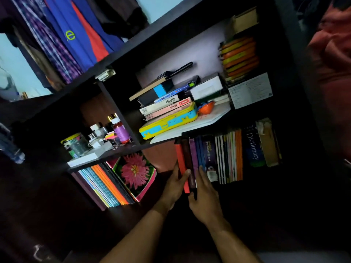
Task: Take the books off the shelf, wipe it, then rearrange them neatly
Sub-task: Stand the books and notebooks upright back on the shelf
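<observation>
A row of upright books stands on the lower shelf of a dark bookcase point(121, 52). At its left end a red book point(182, 164) and a dark maroon book point(190, 168) stick out toward me. My left hand point(173, 188) grips the red book from the left, thumb across its spine. My right hand point(204, 194) holds the maroon book from the right, fingers lying along the purple point(193, 158) and blue spines. Further right stand thin orange and white books point(230, 156) and a blue Dictionary point(253, 145).
Slanted notebooks and a pink-flower book point(134, 171) lean in the lower left compartment. Above, a stack of books rests on a yellow and blue case point(167, 122), with a white board beneath. Bottles and jars point(119, 131) fill the left cubby. Clothes hang at the upper left.
</observation>
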